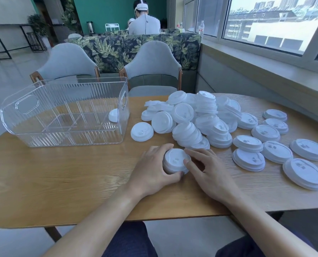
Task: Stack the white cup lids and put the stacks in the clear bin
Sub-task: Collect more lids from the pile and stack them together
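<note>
- Centre of the frame, low on the oval light-wood table (61,182): a short stack of white round plastic cup lids (175,161), standing flat on the wood between both hands.
- Left hand (154,169) cupped round the stack's left side, thumb curled under the near edge, fingers wrapped over the far rim; looks like bracing, so the lids stay lined up.
- Right hand (206,169) at the stack's right side, fingers bent, one fingertip (186,161) pressing the top lid's rim, another reaching over the far edge; probably seating the top lid into the one below.
- Just above the hands, in the middle of the frame: a big loose heap of white lids (195,119), some already nested in leaning short columns, handy for the next grab.
- Right side of the frame: flat white lids laid out singly or in low pairs (277,151), well apart from the bin, apparently still to be gathered.
- Left of the heap: one single lid (142,131) lying by itself, near the bin's corner.
- Upper left: the clear ribbed plastic bin with cut-out handles (34,127), open side up, within easy reach for dropping stacks in.
- Inside the bin, against its right wall: one white lid (113,115) tilted on edge; otherwise only divider lines showing on the floor.
- Judging by this: early going, most of the lids still outside the bin.
</note>
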### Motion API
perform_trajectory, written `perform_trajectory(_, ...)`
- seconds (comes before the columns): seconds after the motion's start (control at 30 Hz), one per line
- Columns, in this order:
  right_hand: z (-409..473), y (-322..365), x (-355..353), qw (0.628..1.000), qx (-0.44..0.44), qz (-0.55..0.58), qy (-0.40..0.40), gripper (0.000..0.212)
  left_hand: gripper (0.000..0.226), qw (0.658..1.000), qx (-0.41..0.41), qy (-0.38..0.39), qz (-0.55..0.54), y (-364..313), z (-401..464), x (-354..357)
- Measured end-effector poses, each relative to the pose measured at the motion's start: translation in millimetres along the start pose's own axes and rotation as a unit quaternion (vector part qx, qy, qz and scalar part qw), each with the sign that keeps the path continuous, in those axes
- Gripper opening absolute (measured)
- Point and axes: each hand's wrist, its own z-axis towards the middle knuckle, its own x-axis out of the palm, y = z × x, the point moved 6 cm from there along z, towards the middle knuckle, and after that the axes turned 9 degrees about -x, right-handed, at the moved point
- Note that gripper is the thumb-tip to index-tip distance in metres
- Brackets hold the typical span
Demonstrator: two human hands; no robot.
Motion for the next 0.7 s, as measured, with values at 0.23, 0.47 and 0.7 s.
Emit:
perform_trajectory(0.23, 1.4, -1.2, 0.6, 1.0, -0.002, 0.011, 0.002, 0.048, 0.076, 1.0, 0.0, 0.005, 0.011, 3.2, 1.5, -1.1)
perform_trajectory(0.47, 3.0, -2.8, 2.3, 1.0, -0.006, 0.001, 0.001, 0.045, 0.08, 0.999, -0.013, 0.029, 0.008, 4.3, 7.0, -6.0)
perform_trajectory(0.7, 3.8, -2.2, 0.9, 1.0, -0.009, -0.012, 0.008, 0.045, 0.081, 0.999, -0.022, 0.037, 0.005, 5.9, 7.9, -5.4)
